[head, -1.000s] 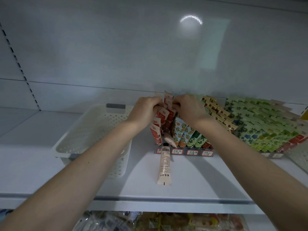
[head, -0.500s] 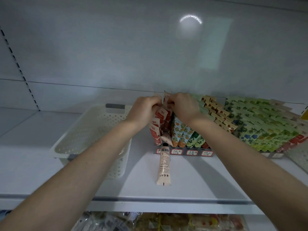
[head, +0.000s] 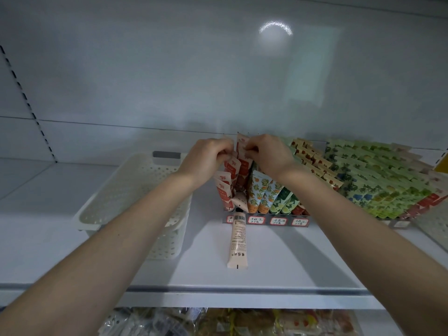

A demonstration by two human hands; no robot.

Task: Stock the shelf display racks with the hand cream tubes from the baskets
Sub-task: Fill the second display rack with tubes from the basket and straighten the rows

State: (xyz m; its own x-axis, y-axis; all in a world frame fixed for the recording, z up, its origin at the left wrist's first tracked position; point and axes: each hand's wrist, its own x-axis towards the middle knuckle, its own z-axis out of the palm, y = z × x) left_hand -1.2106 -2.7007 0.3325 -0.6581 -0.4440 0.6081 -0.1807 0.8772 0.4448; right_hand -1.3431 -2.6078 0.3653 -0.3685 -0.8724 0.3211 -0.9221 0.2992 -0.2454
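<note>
**Head view, as I watch it from the remote station.** Both forearms reach up and forward over the white shelf (head: pixel 303 258). The left hand (head: pixel 206 161) and the right hand (head: pixel 269 156) meet, knuckles up, above the leftmost lane of the display rack (head: pixel 266 221). The rack's front strip carries handwritten price labels.

**Task items.** The red-and-white tubes (head: pixel 242 154) stand in that leftmost lane, crimped ends up, leaning back in a row.
- The left hand's fingers are curled tight and grip the upper ends of these tubes from the left.
- The right hand's thumb and forefinger pinch the top edge of the tallest tube from the right, with its other fingers folded.
- I cannot tell how many tubes each hand holds, because the fingertips are hidden behind the tubes.

**Surroundings.**
- The next lanes to the right hold orange-print tubes (head: pixel 260 190), then green-print tubes (head: pixel 286 202).
- A loose cream tube (head: pixel 237 241) lies flat on the shelf, its black cap end against the rack's front strip and its crimped end toward me.
- A white perforated basket (head: pixel 167 238) sits just left of the rack, partly under the left forearm.
- Farther right, well apart from the hands, green floral tubes (head: pixel 378 180) fill a second rack in slanted rows.
- Packaged goods (head: pixel 218 321) show on the level below, too blurred to identify.
</note>
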